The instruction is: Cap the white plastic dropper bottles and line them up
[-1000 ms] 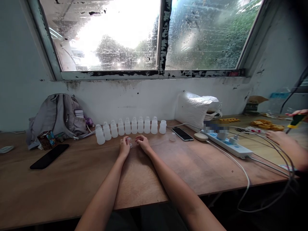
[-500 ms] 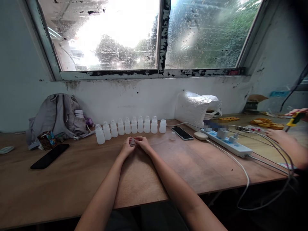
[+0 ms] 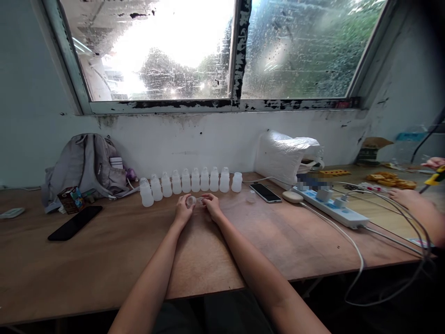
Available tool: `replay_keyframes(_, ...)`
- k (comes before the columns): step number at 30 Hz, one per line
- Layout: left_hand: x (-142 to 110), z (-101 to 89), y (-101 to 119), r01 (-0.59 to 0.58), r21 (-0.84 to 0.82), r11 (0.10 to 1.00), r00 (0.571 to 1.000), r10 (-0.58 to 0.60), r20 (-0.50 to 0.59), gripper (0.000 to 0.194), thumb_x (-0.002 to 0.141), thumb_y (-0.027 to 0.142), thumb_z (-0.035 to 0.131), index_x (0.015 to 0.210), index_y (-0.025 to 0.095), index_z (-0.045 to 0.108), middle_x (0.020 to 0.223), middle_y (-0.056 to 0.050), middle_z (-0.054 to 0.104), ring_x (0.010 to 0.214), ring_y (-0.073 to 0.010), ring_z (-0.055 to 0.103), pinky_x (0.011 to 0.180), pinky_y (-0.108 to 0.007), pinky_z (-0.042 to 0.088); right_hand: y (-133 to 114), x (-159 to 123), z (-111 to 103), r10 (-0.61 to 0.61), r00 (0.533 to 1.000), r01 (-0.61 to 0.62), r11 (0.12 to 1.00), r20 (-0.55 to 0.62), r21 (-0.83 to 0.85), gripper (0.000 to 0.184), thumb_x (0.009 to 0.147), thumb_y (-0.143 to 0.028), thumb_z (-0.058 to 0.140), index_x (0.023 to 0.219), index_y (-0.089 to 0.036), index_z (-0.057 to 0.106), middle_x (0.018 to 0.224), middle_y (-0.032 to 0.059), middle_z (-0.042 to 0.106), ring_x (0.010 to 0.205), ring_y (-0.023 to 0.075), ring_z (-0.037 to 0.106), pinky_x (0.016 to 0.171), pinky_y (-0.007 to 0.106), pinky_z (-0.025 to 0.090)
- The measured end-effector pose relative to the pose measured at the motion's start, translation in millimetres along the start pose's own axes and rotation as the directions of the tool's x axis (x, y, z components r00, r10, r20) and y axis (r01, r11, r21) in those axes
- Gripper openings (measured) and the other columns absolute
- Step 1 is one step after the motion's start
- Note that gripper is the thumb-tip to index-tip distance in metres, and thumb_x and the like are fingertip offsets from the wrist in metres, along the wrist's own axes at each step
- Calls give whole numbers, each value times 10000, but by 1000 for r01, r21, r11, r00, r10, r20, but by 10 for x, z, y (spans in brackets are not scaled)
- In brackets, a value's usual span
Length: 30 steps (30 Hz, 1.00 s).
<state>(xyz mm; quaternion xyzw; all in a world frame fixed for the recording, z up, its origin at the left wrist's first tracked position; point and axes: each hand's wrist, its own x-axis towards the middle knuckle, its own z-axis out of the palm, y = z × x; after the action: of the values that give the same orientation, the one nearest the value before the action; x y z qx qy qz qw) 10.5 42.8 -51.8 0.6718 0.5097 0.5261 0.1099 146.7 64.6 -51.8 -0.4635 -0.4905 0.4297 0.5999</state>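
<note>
In the middle of the table, my left hand (image 3: pixel 183 210) is closed around a clear round ring-like piece (image 3: pixel 190 201). Close beside it, my right hand (image 3: pixel 211 205) pinches a small clear piece (image 3: pixel 200 200), too small to name surely. Whether the two pieces touch I cannot tell. Behind my hands several frosted plastic bottles (image 3: pixel 186 182) stand upright in a curved row, most with narrow domed clear tops. The rightmost bottle (image 3: pixel 237 183) has a wide mouth and no dome. A flat clear disc (image 3: pixel 250 197) lies right of my right hand.
A phone (image 3: pixel 265 192), a white round puck (image 3: pixel 292 197) and a power strip (image 3: pixel 330 208) with looping cables lie to the right. Another person's hand (image 3: pixel 405 198) is near a yellow-black tool (image 3: pixel 436 176). Leftward are a black phone (image 3: pixel 74 223), small carton (image 3: pixel 71 200) and grey backpack (image 3: pixel 86 162).
My hands have moved slightly apart, and the clear pieces between them show more plainly. The view has shifted a little. At the right, the other person's yellow-black tool has moved.
</note>
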Motion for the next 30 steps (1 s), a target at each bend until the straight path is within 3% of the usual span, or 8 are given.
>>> replay_keyframes(10, -28, 0, 38, -44, -98, 994, 996, 50, 68, 373, 633, 132, 614, 994, 173, 529, 989, -62, 549, 908, -161, 530, 806, -278, 431, -76, -63, 31, 18, 993, -29, 995, 115, 93, 346, 520, -141, 499, 862, -154, 548, 589, -12, 567, 516, 105, 508, 436, 192, 386)
replay_keyframes(20, -49, -24, 80, -43, -54, 998, 995, 47, 83, 374, 648, 178, 622, 1011, 197, 538, 936, -56, 510, 789, -149, 550, 740, -294, 460, -135, -82, 39, 128, 969, -179, 954, 210, 241, 213, 527, -116, 493, 718, -135, 585, 597, 8, 594, 506, 106, 529, 480, 215, 421)
replay_keyframes(26, -47, 11, 59, -42, -164, 986, 992, 61, 114, 370, 641, 147, 613, 997, 194, 525, 958, -62, 521, 803, -149, 557, 687, -267, 479, -119, -97, 37, 97, 968, -160, 948, 230, 275, 167, 535, -158, 567, 698, -131, 596, 645, 19, 609, 552, 114, 544, 520, 227, 434)
replay_keyframes(30, -44, 61, 35, 10, -284, 959, 988, 34, 152, 371, 658, 142, 592, 1014, 185, 497, 980, -71, 552, 851, -160, 561, 716, -284, 477, -73, -51, 30, 87, 979, -131, 961, 184, 245, 217, 532, -198, 627, 736, -138, 585, 630, 6, 597, 509, 88, 515, 453, 190, 391)
